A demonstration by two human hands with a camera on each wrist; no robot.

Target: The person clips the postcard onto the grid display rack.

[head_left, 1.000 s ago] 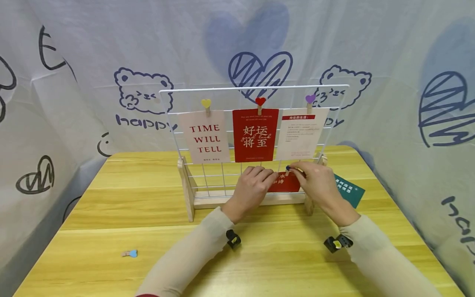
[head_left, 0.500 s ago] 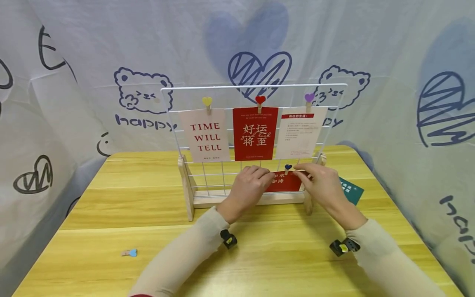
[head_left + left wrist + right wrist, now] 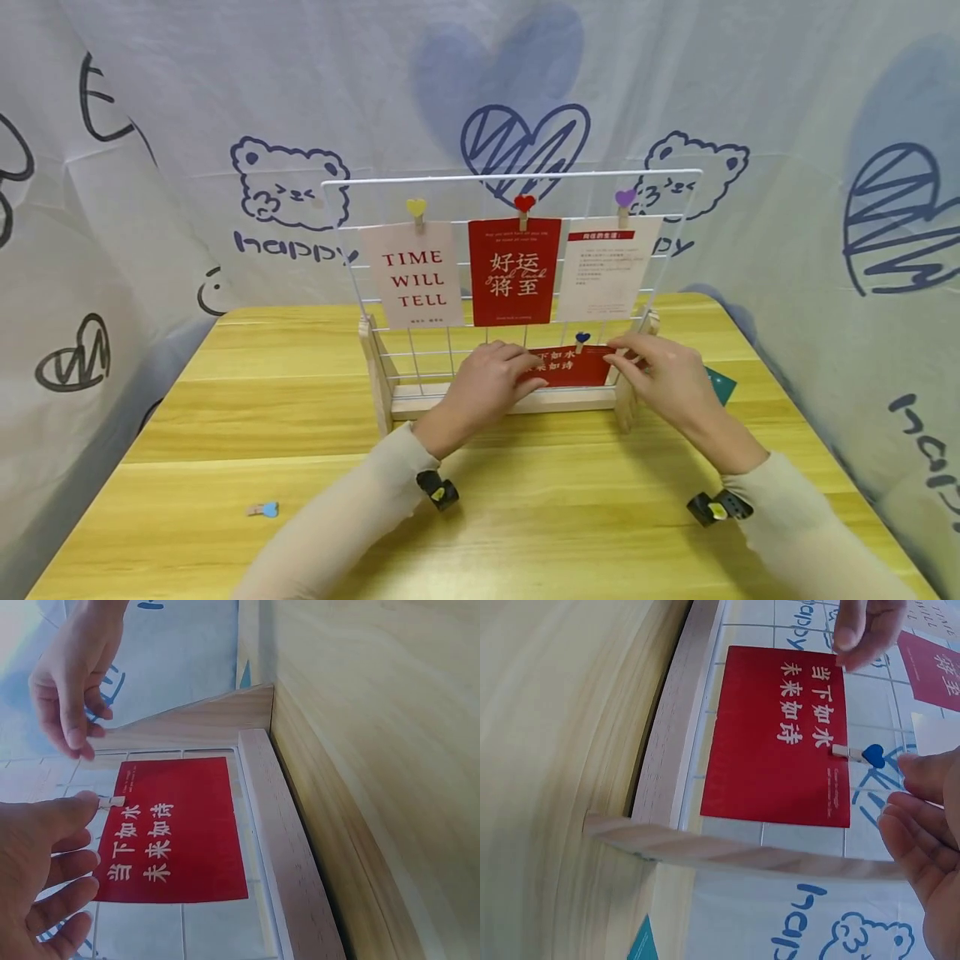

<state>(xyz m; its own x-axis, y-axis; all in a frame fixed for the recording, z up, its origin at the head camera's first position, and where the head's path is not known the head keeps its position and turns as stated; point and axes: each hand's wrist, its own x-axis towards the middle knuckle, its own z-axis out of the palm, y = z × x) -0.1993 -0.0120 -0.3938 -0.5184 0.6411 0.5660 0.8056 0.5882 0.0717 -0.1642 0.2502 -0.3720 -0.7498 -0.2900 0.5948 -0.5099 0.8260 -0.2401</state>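
A red card (image 3: 572, 375) with white characters hangs low on the right part of a white wire grid rack (image 3: 450, 354). A small wooden clip with a dark blue heart (image 3: 873, 755) grips the card's top edge. My left hand (image 3: 487, 383) is beside the card's left end, fingers loosely bent, its fingertips at the upper corner in the right wrist view. Off the card's upper right corner is my right hand (image 3: 667, 375), thumb and fingers parted with nothing between them. The left wrist view shows the card (image 3: 176, 832) flat against the wires.
Above hang a white card (image 3: 414, 279) under a yellow heart clip, a red card (image 3: 515, 275) under a red one, and a white card (image 3: 609, 271) under a purple one. A light-blue heart clip (image 3: 264, 509) lies front left. A teal card (image 3: 722, 386) shows behind my right hand.
My right hand has let go of the dark blue heart clip and drawn right. My left hand has shifted left and lower, uncovering more of the red card. The clip stays on the card.
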